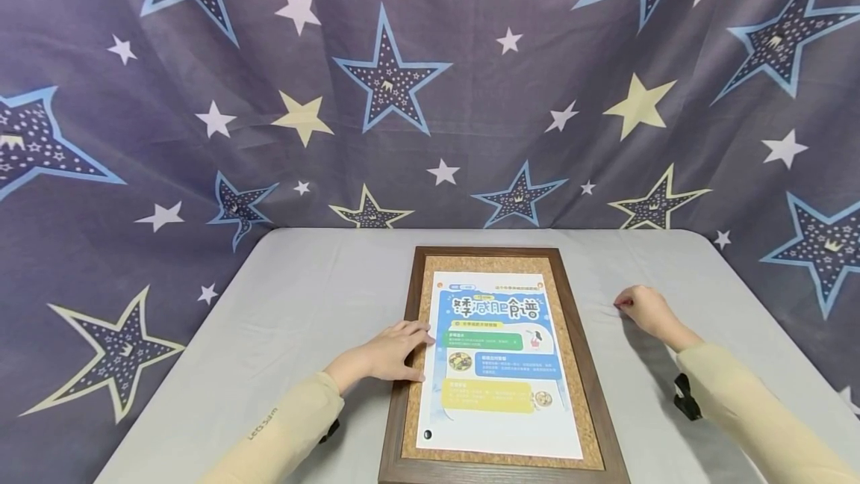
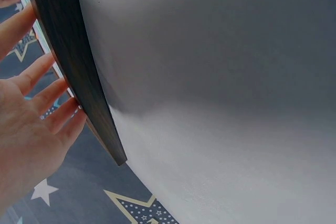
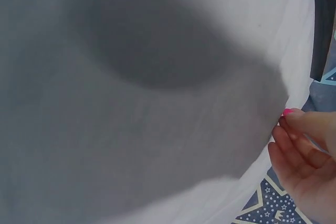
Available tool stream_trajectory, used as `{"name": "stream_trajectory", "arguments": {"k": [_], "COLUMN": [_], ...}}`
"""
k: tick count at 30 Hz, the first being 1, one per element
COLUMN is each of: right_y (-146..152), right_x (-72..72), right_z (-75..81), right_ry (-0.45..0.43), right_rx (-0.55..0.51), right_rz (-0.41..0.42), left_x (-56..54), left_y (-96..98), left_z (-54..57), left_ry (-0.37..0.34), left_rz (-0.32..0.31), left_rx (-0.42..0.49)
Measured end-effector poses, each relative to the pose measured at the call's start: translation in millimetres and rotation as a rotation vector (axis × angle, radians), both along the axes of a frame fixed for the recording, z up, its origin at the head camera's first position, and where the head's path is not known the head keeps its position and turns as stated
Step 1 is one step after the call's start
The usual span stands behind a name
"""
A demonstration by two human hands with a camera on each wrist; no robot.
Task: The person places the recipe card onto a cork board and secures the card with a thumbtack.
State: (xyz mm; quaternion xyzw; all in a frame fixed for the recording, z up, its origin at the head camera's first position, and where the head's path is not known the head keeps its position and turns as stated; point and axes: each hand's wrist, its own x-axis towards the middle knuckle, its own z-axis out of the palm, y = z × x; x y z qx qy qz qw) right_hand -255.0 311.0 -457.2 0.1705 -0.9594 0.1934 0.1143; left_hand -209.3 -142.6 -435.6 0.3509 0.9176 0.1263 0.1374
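A cork board (image 1: 591, 439) in a dark brown wooden frame lies on the table, with a printed sheet (image 1: 500, 435) of blue, green and yellow blocks on it. Across the board's left side rests my left hand (image 1: 396, 350), fingers spread, fingertips at the sheet's left edge. The left wrist view shows those fingers along the dark frame (image 2: 68, 45). To the right of the board, my right hand (image 1: 648, 311) pinches a small pink push pin (image 3: 287, 112) between thumb and fingertip, close over the table. A round black pin (image 1: 428, 435) sits at the sheet's lower left corner.
Small orange spots (image 1: 440, 284) mark the sheet's upper corners. A light grey cloth covers the table (image 1: 322, 282), which ends at a dark curtain (image 1: 470, 133) printed with stars. Black straps (image 1: 687, 397) hang under the wrists.
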Motion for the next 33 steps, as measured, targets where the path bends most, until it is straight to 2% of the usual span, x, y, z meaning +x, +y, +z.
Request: {"name": "stream_trajectory", "arguments": {"k": [9, 17, 28, 33], "right_y": [0, -8, -24, -31], "right_x": [5.1, 12.3, 23.5, 27.5], "right_z": [5.2, 11.5, 18.2, 19.8], "right_ry": [-0.061, -0.058, -0.199, -0.213], "right_rx": [-0.025, -0.066, -0.192, -0.221], "right_rz": [-0.016, 0.03, 0.083, 0.128], "left_x": [0.6, 1.1, 0.6, 0.1], "left_y": [0.5, 0.6, 0.9, 0.6], "left_z": [1.0, 2.2, 2.9, 2.1], "left_ry": [-0.001, -0.002, -0.003, -0.004], "left_rz": [-0.001, -0.005, -0.014, -0.01], "left_rx": [0.003, 0.007, 0.007, 0.006]}}
